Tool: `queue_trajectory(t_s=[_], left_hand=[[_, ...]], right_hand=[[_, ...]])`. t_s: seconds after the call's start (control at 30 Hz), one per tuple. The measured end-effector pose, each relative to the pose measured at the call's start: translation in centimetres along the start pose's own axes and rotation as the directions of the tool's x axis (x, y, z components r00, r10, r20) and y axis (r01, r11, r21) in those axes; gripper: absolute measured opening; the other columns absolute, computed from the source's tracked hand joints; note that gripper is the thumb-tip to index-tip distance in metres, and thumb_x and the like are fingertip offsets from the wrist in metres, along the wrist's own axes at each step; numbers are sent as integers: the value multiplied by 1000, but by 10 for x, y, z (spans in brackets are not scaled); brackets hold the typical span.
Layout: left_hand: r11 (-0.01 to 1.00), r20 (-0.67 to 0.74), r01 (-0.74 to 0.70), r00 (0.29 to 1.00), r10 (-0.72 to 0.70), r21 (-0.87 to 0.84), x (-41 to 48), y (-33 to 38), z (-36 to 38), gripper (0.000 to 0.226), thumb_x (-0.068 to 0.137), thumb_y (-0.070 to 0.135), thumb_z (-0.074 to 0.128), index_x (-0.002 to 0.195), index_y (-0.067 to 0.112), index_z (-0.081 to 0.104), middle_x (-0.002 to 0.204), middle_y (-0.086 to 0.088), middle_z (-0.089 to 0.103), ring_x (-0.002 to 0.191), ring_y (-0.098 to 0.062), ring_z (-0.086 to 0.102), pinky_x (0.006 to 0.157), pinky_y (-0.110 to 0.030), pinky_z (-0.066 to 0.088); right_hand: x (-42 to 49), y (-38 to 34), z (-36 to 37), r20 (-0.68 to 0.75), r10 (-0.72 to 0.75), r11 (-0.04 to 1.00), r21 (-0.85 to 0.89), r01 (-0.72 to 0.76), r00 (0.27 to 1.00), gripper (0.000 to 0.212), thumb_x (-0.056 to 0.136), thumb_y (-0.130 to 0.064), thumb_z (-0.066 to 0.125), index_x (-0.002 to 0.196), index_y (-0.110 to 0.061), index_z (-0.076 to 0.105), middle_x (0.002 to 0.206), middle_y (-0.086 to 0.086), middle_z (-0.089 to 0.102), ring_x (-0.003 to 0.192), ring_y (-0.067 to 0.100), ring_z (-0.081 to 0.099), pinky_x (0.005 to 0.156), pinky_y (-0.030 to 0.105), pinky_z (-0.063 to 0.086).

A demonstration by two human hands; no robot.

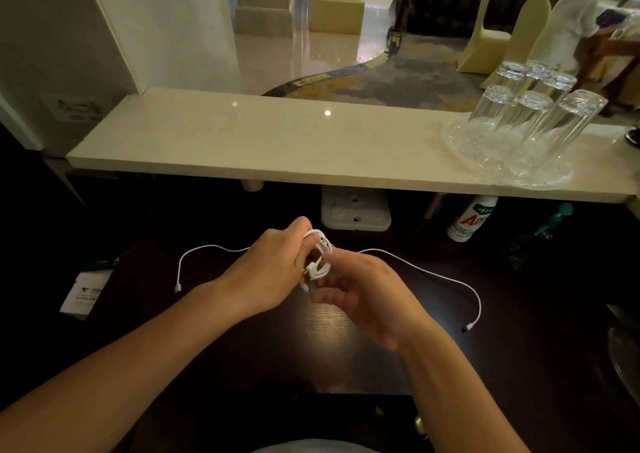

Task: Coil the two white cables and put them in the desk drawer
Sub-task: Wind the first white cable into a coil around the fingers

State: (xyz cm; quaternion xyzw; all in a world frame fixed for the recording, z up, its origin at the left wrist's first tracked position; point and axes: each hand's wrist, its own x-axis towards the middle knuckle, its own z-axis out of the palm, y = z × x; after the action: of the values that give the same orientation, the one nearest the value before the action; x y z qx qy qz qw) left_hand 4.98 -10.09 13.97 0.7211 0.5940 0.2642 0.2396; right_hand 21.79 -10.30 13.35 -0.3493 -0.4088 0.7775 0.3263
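While the left hand (273, 265) pinches a small white coil (320, 257) between thumb and fingertips just above the dark desk (346, 366), I see the right hand (360, 291) close beside it, fingers loosely curled under the loops; whether they actually press the cord I cannot tell. That coil sits mid-desk, near the far edge, below the pale shelf (277, 141). The second cable (433, 274) lies loose on the desk: one run arcs left to a plug (178, 288), another sweeps right and near to a plug (467, 328). Whether both runs belong to one cord is hidden behind the hands.

I judge this cord light, thin and springy, so the loops will want to pop open if the pinch slackens. Holding across all the loops at one spot, as the left hand does, looks best. The loose one is limp and will drag easily; I would take it near a plug and wind from there. No drawer front shows clearly. Glasses (526, 120) stand far right on the shelf, well apart.
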Motion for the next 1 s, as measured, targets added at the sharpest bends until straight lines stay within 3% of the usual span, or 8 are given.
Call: queue_trajectory(t_s=[0.13, 0.23, 0.37, 0.47, 0.63, 0.73, 0.83, 1.0], left_hand=[[1000, 2, 11, 1000, -11, 27, 1, 3, 0, 23, 103, 38, 33, 94, 23, 49, 73, 2, 62, 61, -13, 62, 52, -31, 47], [998, -29, 58, 998, -58, -18, 5, 4, -2, 26, 103, 35, 34, 96, 17, 52, 77, 0, 63, 67, -18, 64, 56, -36, 49], [992, -21, 118, 993, -119, -38, 10, 2, -1, 30, 103, 33, 36, 85, 17, 53, 77, -3, 61, 71, -18, 60, 57, -28, 41], [984, 14, 152, 988, -151, -93, 12, 0, -5, 32, 103, 34, 36, 81, 19, 53, 77, -6, 60, 69, -20, 58, 60, -31, 42], [917, 5, 178, 982, -188, -357, 16, 6, -12, 34, 101, 32, 44, 71, 19, 53, 53, 9, 52, 40, -1, 45, 46, -18, 34], [809, 2, 224, 964, -266, -543, 16, 13, -9, 33, 102, 30, 44, 77, 14, 57, 59, 5, 55, 38, 0, 41, 39, -14, 31], [689, 55, 236, 960, -275, -685, 16, 16, -12, 36, 101, 32, 45, 82, 5, 58, 73, -12, 50, 44, -6, 35, 40, -21, 26], [902, 151, 155, 983, -102, -403, 15, 19, -22, 39, 99, 32, 50, 73, 7, 64, 55, 7, 52, 42, 0, 41, 42, -12, 33]], right_hand=[[-1, 7, 6, -115, -290, 771, -617, 161, 950, 43, 83, -25, 75, 125, -24, 64, 91, 6, 74, 77, 12, 69, 76, 28, 58], [-1, 15, 8, -66, -485, 631, -717, 297, 872, 64, 78, -24, 80, 137, -30, 55, 100, -6, 72, 85, 10, 71, 78, 22, 57], [5, 25, 11, -75, -722, 447, -809, 382, 687, 31, 78, -2, 78, 108, -11, 76, 128, 2, 61, 97, -10, 62, 79, 7, 51], [5, 23, 6, -101, -781, 479, -729, 488, 616, 20, 82, 1, 73, 101, -4, 77, 121, 9, 63, 93, 6, 67, 73, 17, 56], [-7, 21, 2, -379, -523, 843, -95, 530, 764, 16, 94, 2, 54, 102, 4, 68, 99, 17, 73, 87, 20, 74, 73, 31, 62], [-8, 26, 3, -397, -377, 818, 281, 502, 837, 16, 91, 4, 52, 100, 6, 65, 94, 15, 74, 93, 22, 73, 75, 26, 60], [-10, 31, -4, -301, -368, 878, 200, 436, 879, 15, 85, 7, 60, 96, 2, 69, 101, 19, 72, 101, 26, 70, 82, 30, 58], [-10, 9, -25, -76, -188, 946, -281, 159, 979, 34, 78, -8, 70, 112, -9, 68, 105, 10, 72, 91, 20, 66, 80, 32, 53]])
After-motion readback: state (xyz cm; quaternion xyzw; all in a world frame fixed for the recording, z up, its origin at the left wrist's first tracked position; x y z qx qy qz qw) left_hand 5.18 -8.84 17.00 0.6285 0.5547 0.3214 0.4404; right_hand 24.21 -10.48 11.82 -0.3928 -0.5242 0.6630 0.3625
